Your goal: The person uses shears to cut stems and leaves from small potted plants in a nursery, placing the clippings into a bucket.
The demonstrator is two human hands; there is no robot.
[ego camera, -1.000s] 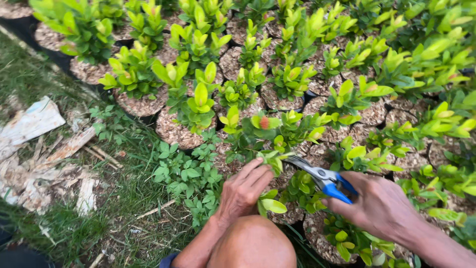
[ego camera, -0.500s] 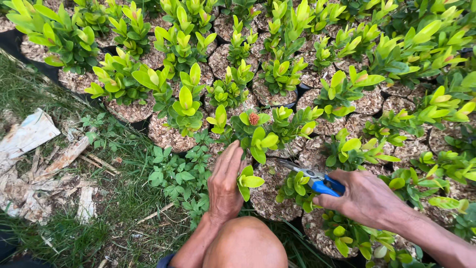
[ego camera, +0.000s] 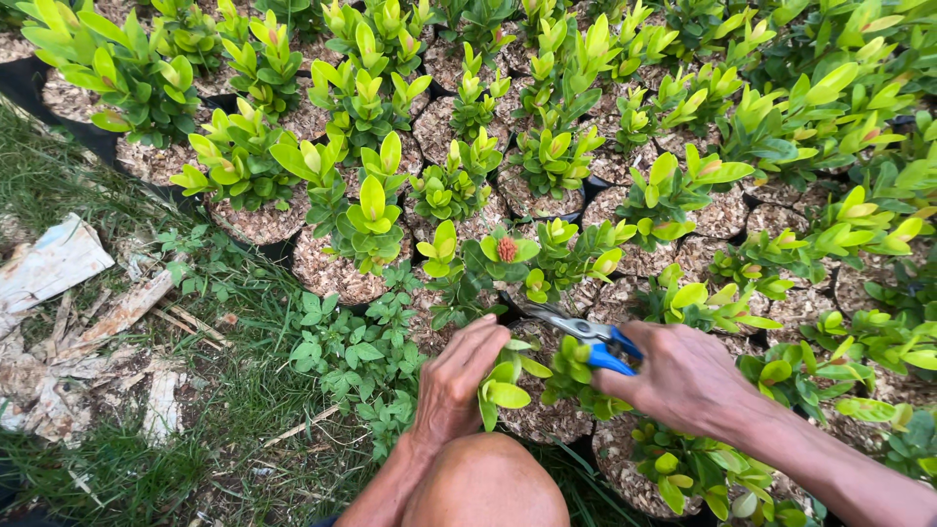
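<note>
My left hand (ego camera: 461,379) rests on the near rim of a small potted plant (ego camera: 532,390) with yellow-green leaves, its fingers closed around the stem base. My right hand (ego camera: 683,376) grips blue-handled scissors (ego camera: 586,337), whose grey blades point left toward the plant's stems, just beyond my left fingers. A plant with a red flower bud (ego camera: 507,249) stands right behind. My bare knee (ego camera: 483,483) is at the bottom edge.
Several rows of potted green seedlings (ego camera: 547,156) in black bags with husk mulch fill the top and right. Low weeds (ego camera: 356,346) and grass (ego camera: 215,420) lie on the left, with torn white scraps (ego camera: 54,263) and dry debris.
The view has shifted down and left slightly. My right hand moved the scissors left toward the plant, and my left hand slid right onto the plant's base.
</note>
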